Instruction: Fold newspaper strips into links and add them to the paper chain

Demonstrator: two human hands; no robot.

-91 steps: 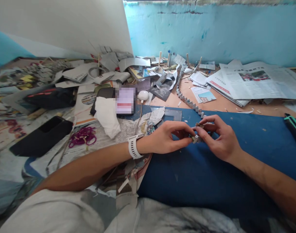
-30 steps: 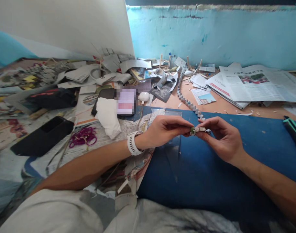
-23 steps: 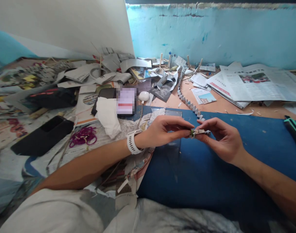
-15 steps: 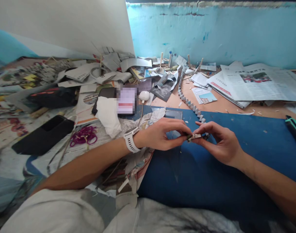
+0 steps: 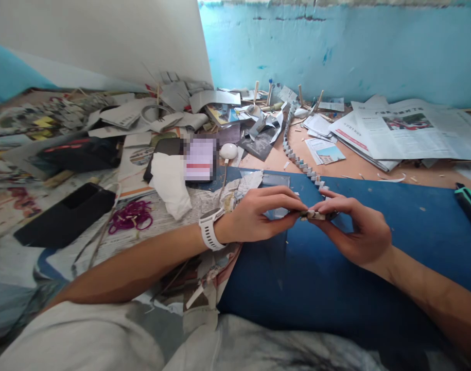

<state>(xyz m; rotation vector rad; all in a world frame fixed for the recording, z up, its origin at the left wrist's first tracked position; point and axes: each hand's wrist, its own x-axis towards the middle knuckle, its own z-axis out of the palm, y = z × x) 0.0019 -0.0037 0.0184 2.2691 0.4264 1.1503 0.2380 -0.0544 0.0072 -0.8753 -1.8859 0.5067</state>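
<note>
A long zigzag chain of folded paper (image 5: 300,164) runs from the clutter at the back down to my hands. Its near end is a small folded paper piece (image 5: 316,215), held just above the blue mat (image 5: 281,288). My left hand (image 5: 260,214), with a white watch on the wrist, pinches the left tip of that end between thumb and fingertips. My right hand (image 5: 359,226) is closed on the chain right beside it, thumb below and fingers on top. The fingers partly hide the folds between them.
Left of the mat lie a purple string bundle (image 5: 132,216), a black case (image 5: 65,214), a lit phone (image 5: 200,159) and a white tissue (image 5: 171,185). Newspapers (image 5: 424,129) lie at the back right. A green-and-black cutter (image 5: 469,206) sits at the right edge.
My right hand has shifted slightly right and down, and the paper end has turned to lie more level between my fingers. Both hands keep their pinch.
</note>
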